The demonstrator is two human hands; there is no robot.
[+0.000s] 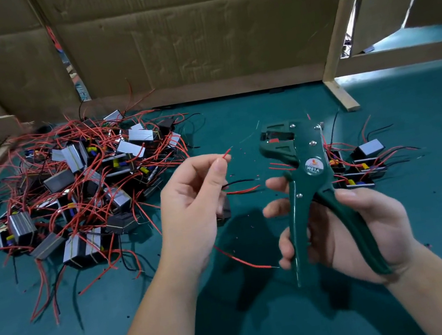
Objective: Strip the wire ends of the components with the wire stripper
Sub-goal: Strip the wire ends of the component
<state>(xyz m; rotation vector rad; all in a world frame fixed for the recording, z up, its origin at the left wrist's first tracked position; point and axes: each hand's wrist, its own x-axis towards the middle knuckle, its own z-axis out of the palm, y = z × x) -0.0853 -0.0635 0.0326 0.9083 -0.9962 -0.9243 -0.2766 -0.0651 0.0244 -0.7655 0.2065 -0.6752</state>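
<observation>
I have the left hand pinching a red wire just below its tip, with its component mostly hidden under the palm. The right hand grips the spread handles of the green wire stripper, whose head sits near the tip but apart from it. I judge this the feed-in step. Next I must guide the tip squarely between the jaws, then squeeze. The pile of components lies left.

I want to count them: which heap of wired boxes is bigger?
The left heap, left of the left hand: many boxes. The right heap behind the wire stripper has only a few.
</observation>
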